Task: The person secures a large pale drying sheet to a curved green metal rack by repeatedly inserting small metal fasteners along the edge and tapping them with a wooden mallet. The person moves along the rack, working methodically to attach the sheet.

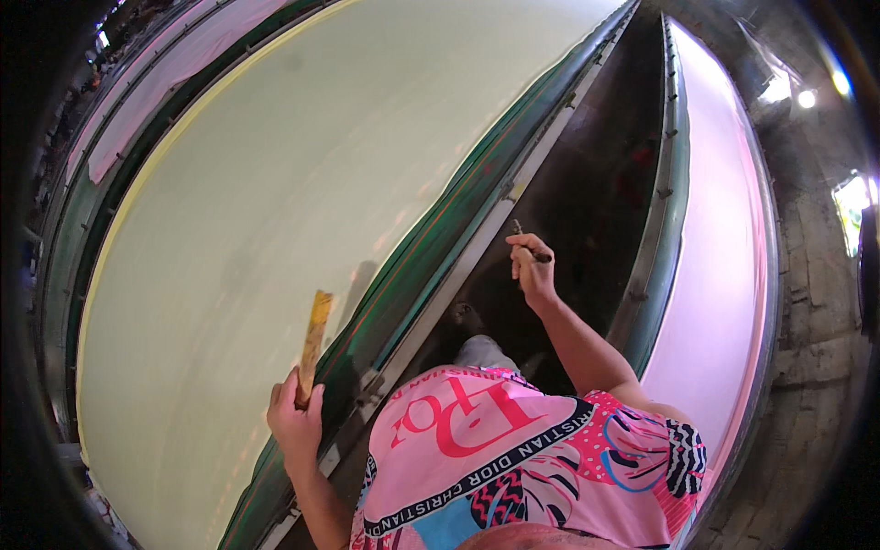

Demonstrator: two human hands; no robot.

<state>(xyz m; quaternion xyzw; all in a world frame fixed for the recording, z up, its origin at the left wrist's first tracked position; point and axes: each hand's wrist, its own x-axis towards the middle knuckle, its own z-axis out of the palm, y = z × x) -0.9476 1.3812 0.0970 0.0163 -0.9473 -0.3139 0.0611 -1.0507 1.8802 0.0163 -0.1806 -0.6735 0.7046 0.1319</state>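
My left hand [296, 423] is closed round the lower end of a flat, worn yellow-and-brown wooden strip [315, 339]. The strip points up and away, over the near edge of a long table covered with pale cream cloth [275, 183]. Out to the right, above the dark aisle, my right hand [533, 266] grips a thin, dark, pen-like tool [518, 225]. Its narrow tip sticks up past the fingers and its thicker dark end shows by the knuckles. The exact kind of tool cannot be made out.
Green cloth [403, 275] with an orange line and a pale metal rail [477, 234] run along the table's near side. Right of the dark aisle [587, 211] stands another long table with pink cloth [720, 229]. More pink cloth [156, 82] lies at the far left.
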